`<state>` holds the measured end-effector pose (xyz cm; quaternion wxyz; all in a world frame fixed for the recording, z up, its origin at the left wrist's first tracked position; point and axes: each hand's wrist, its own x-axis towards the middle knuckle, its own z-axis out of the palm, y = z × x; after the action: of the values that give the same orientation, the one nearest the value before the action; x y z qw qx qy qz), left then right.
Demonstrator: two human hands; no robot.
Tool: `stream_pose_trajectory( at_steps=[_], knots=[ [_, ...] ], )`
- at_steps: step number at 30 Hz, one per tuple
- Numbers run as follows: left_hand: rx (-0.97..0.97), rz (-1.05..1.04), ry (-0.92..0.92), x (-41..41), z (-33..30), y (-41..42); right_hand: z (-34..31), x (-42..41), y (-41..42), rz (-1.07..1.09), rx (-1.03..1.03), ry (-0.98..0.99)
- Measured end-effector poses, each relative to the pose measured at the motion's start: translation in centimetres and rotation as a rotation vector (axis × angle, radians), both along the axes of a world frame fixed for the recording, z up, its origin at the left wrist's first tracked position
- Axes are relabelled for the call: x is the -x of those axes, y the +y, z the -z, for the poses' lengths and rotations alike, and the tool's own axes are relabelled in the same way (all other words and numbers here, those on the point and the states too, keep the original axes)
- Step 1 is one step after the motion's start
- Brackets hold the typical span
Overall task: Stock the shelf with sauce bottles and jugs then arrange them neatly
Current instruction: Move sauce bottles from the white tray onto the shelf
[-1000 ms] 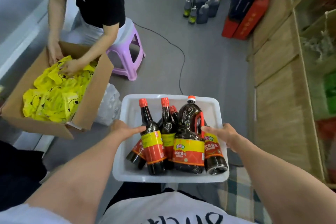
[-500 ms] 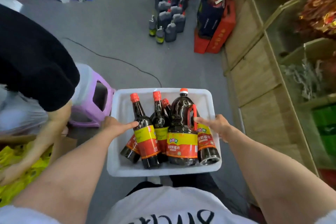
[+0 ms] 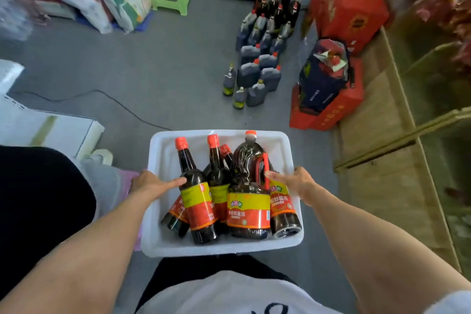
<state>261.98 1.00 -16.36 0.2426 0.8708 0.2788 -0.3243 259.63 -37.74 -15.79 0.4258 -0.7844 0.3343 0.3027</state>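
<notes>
Item: white plastic tub [image 3: 163,245], carried at my 12 o'clock, holding red-capped soy sauce bottles [image 3: 195,194] and one handled jug [image 3: 248,186]. My left hand [image 3: 150,183] grips the 9 o'clock rim, thumb straight against a bottle; my right hand [image 3: 297,182] grips the 3 o'clock rim. Wooden shelf [image 3: 382,160] at 2 o'clock. Handling: keep the tub level; leaning bottles may slide.

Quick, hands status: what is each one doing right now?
Left hand: grips the left rim of the white tub, thumb touching a sauce bottle.
Right hand: grips the tub's right rim, thumb by the jug.
</notes>
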Motion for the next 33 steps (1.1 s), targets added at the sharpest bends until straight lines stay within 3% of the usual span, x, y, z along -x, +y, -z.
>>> stream_pose_trajectory(
  at_steps=[6, 15, 20, 25, 33],
  knots=[
    [0.031, -0.008, 0.030, -15.4, 0.6, 1.5, -3.2, -17.4, 2.7, -0.052, 0.026, -0.014],
    [0.109, -0.055, -0.058, -43.0, 1.5, 6.2, -3.0, -44.0, 7.1, -0.011, 0.027, -0.032],
    [0.063, -0.082, -0.066, -57.0, 0.0, 9.0, -4.2, -59.0, 10.1, -0.055, -0.004, -0.051],
    [-0.036, -0.086, -0.039, -70.3, 0.7, 11.7, -2.2, -74.9, 12.8, -0.132, -0.015, -0.056],
    [-0.009, -0.278, -0.097, -90.6, 0.8, 17.1, 2.6, -100.9, 16.4, -0.272, 0.011, -0.066]
  ],
)
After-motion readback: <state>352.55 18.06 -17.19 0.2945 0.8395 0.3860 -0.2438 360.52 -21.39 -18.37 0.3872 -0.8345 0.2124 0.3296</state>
